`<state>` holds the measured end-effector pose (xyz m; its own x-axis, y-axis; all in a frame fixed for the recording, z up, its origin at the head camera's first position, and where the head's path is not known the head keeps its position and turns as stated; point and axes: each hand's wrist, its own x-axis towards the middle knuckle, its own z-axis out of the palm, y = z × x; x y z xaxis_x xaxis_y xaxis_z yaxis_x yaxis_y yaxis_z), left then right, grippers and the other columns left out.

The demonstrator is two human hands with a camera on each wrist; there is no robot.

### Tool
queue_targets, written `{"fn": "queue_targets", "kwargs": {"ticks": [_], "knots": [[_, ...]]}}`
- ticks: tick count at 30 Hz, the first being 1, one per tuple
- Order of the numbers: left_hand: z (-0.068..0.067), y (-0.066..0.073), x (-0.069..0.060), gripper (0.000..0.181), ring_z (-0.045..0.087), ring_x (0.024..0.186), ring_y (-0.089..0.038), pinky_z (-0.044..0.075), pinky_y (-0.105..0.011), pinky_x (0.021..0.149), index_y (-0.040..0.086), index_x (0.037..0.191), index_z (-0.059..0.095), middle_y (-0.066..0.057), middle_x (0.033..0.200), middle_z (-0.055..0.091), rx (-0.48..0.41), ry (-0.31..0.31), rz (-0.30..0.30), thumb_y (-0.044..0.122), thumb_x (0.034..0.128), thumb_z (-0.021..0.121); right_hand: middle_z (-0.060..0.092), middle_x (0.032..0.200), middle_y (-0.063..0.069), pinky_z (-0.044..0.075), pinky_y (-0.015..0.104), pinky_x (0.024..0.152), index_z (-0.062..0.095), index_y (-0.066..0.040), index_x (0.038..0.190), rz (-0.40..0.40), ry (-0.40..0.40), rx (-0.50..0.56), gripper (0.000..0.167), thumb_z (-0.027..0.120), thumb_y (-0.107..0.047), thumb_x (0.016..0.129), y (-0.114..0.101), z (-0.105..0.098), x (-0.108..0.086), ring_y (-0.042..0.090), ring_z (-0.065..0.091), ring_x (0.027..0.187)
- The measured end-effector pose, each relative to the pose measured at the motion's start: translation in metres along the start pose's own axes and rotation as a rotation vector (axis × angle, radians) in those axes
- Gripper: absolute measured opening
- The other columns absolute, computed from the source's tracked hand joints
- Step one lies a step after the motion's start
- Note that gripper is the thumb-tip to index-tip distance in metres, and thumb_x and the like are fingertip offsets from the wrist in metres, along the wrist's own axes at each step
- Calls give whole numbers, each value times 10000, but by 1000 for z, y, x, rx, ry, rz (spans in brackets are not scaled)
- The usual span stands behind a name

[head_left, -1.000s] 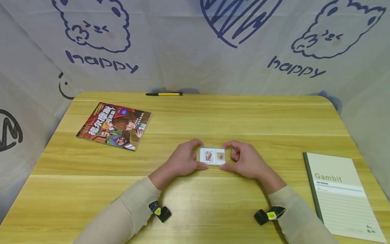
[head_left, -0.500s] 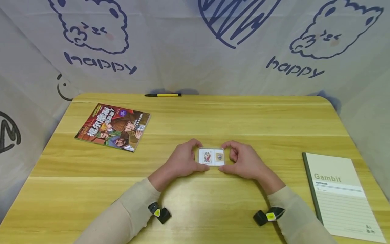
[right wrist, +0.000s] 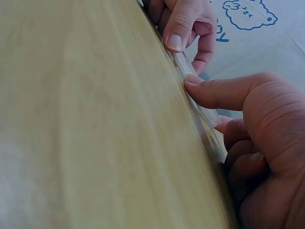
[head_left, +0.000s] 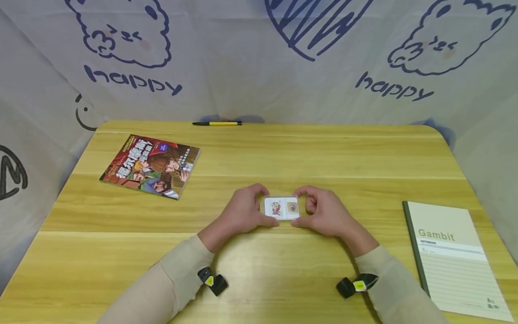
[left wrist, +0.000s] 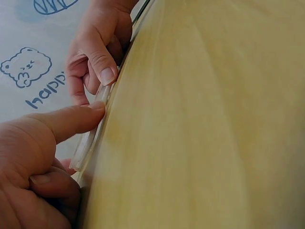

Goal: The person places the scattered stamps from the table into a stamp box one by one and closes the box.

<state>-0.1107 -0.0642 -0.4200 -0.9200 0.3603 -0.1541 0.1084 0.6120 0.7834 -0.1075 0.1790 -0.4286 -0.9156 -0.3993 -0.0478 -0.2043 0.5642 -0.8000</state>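
A small clear plastic card case point(head_left: 286, 214) lies flat at the middle of the table point(head_left: 259, 279), showing a colourful figure on its left half and a tan square with a round emblem on its right. Its left end is pinched by my left hand point(head_left: 244, 210), thumb on the near edge and forefinger at the far corner. My right hand point(head_left: 327, 211) grips the other end in the same way. Both wrist views show the case point(right wrist: 200, 107) edge-on, low against the tabletop, with the thumbs along its near side. The fingertips behind it are partly hidden.
A comic-style book point(head_left: 151, 166) lies at the left of the table. Along the back edge rests a yellow and black pen point(head_left: 217, 123). To the right lies a Gambit notebook point(head_left: 455, 258). A printed cloth point(head_left: 243, 54) hangs behind the table.
Both hands keep their hold on the case at the same spot. Only the head view shifts slightly.
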Motion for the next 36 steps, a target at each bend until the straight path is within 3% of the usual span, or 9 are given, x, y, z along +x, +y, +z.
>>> {"fn": "queue_targets", "kwargs": {"ticks": [7,15,26,36], "knots": [[-2,1,0,689,432,519,-132,340,-282,459,72,1181,610,-44,644,519,-35,-11,-28,234,624,981,377,601,-31,375,328,625,680,-130,1138,39,31,16,576,964,-211,643,-2,-1,1,128,338,542],[-4,2,1,729,431,525,-122,347,-279,473,69,1211,579,-31,647,515,-24,-42,-20,241,627,980,391,599,-29,341,301,579,667,-146,1137,51,1,31,585,966,-215,639,-4,-3,3,132,346,535],[-3,-1,0,715,403,497,-118,325,-285,460,97,1199,576,-13,612,482,-38,-31,-18,255,630,979,409,601,-23,361,297,575,657,-146,1152,42,-17,65,602,967,-214,641,-1,-4,2,131,358,531],[-3,0,-1,711,425,515,-128,338,-288,476,81,1258,567,-30,639,510,-23,-38,-12,283,691,946,427,609,-16,374,302,590,644,-121,1178,45,-37,69,580,939,-206,686,-2,-4,2,137,375,533]]}}
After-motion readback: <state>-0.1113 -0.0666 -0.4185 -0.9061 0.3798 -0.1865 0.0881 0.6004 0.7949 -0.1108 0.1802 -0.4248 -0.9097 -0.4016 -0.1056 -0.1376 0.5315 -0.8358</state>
